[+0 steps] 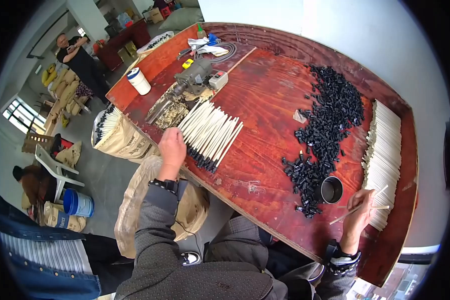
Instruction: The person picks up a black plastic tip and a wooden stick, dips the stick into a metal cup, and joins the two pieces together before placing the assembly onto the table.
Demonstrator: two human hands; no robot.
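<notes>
Head view: we see our left hand (173, 150) against the left end of the tipped sticks (210, 131), its fingers curled in; we cannot tell whether it grips any. Our right hand (361, 207) is closed around a few plain sticks (338, 218), which poke out on both sides of it, just beside the cup (331, 190).

The tipped sticks lie in a spread on the red surface (267, 150), next to the motor (194, 75), their black ends toward the near edge. We judge these as done, along with the black-ended sticks showing in the sack (127, 140) on the floor.

Much seems left. A big heap of black caps (335, 102) lies loose on the right half of the surface, and a long stack (385, 160) of pale sticks fills the space along the right-hand wall (409, 150). The sticks in our right hand show no black end that we can make out, so we would count them as not yet tipped.
</notes>
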